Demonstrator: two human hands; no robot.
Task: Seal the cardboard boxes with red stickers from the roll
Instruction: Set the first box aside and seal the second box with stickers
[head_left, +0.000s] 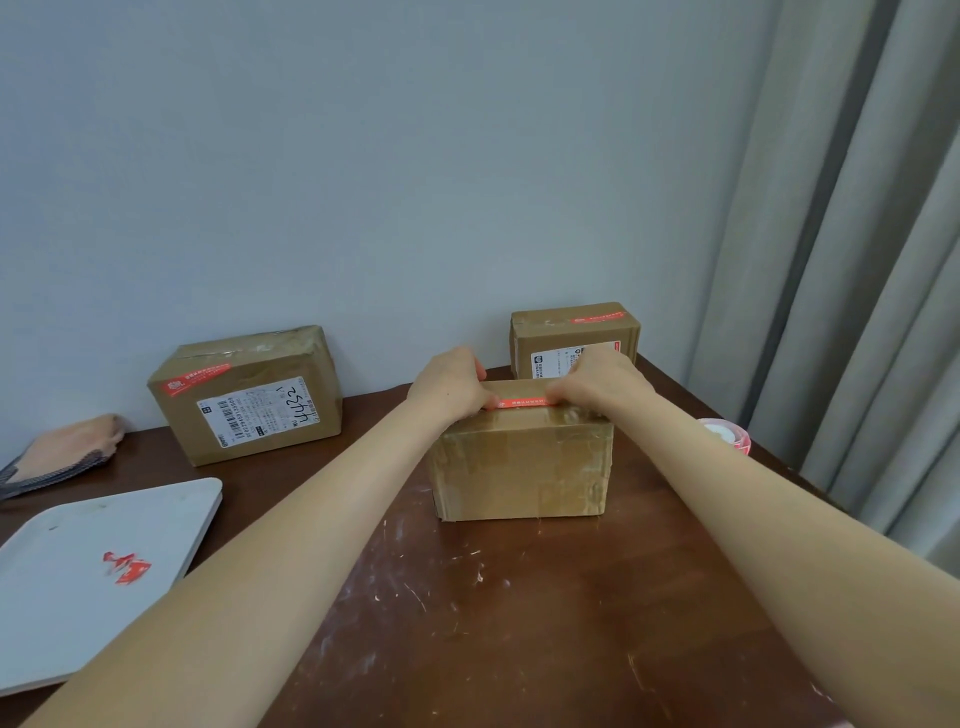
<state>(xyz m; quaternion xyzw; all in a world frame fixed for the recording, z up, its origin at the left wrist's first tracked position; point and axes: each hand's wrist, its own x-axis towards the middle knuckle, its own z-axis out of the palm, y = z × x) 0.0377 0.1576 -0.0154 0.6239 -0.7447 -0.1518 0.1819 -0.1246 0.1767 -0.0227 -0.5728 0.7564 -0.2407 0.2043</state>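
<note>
A taped cardboard box (522, 470) stands in the middle of the brown table. A red sticker (522, 402) lies along its top front edge. My left hand (449, 387) rests on the box top and presses the sticker's left end with the thumb. My right hand (597, 382) presses the sticker's right end. The sticker roll (727, 434) sits at the table's right edge, partly hidden by my right forearm. Two other boxes stand against the wall, one at the left (244, 395) and one at the back right (574, 338), each with a red sticker on top.
A white tray (78, 566) with crumpled red scraps (127, 566) lies at the front left. A folded cloth item (62, 457) lies at the far left. Grey curtains (857, 260) hang at the right beside the table (493, 623).
</note>
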